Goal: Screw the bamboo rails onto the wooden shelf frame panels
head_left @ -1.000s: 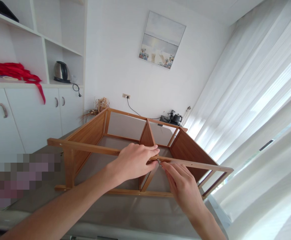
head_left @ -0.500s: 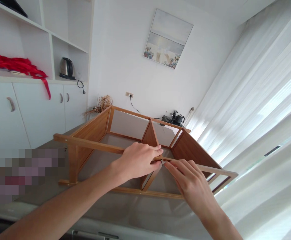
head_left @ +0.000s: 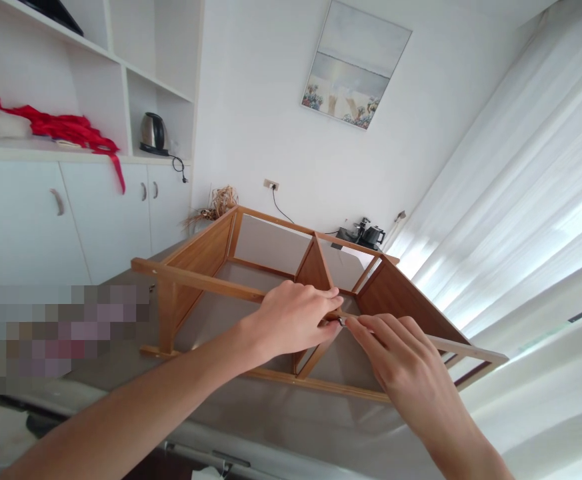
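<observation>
A wooden shelf frame (head_left: pixel 205 283) lies on its side on a grey-topped table, with its panels standing upright. My left hand (head_left: pixel 295 317) is closed around the near upper rail where the middle panel (head_left: pixel 315 263) meets it, thumb below and fingers on top. Beside it, my right hand (head_left: pixel 405 363) pinches a small bent metal tool, apparently a hex key (head_left: pixel 341 321), between thumb and forefinger. The tool sits at the rail, close to my left fingertips; its tip and whatever it meets are hidden by my fingers.
White cabinets (head_left: pixel 25 220) stand at the left, with red ribbon (head_left: pixel 71 128) and a kettle (head_left: pixel 153 132) on the shelf above. A blurred-out patch (head_left: pixel 75 333) covers the table's left side. Dried plants (head_left: pixel 221 202) and a black kettle (head_left: pixel 372 235) are behind the frame. White curtains (head_left: pixel 531 200) hang at right.
The whole view has shifted, so the frame and both hands appear farther right. Both hands keep their hold at the same joint, and the metal tool appears turned slightly.
</observation>
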A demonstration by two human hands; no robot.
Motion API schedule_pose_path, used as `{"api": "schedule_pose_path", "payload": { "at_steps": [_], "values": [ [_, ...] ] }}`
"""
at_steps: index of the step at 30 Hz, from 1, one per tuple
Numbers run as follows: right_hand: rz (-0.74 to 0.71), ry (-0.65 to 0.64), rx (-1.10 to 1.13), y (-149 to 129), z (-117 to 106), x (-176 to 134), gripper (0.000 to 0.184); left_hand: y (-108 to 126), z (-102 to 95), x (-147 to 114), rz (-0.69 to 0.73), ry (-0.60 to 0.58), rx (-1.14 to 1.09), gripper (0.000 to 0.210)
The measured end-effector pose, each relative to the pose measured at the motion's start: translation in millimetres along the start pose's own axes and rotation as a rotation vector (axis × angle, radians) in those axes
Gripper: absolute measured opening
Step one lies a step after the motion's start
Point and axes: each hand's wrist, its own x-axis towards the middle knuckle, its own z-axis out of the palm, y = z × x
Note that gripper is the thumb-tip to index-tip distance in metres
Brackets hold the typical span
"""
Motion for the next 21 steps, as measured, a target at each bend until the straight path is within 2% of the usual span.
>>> {"api": "schedule_pose_path", "payload": {
  "at_steps": [9,16,21],
  "values": [
    [0.021,0.027,0.014,-2.3,0.6,-6.6,0.026,-1.4,2.9,-0.5,0.008,0.026,-0.031,0.040],
    [0.086,0.077,0.094,-6.3,13.5,-14.5,0.027,-0.3,3.1,-0.9,0.006,0.029,-0.017,0.040],
    [0.058,0.084,0.038,-9.7,13.8,-15.6,0.025,-0.2,4.1,-0.8,-0.010,0.025,-0.016,0.041]
  ]
}}
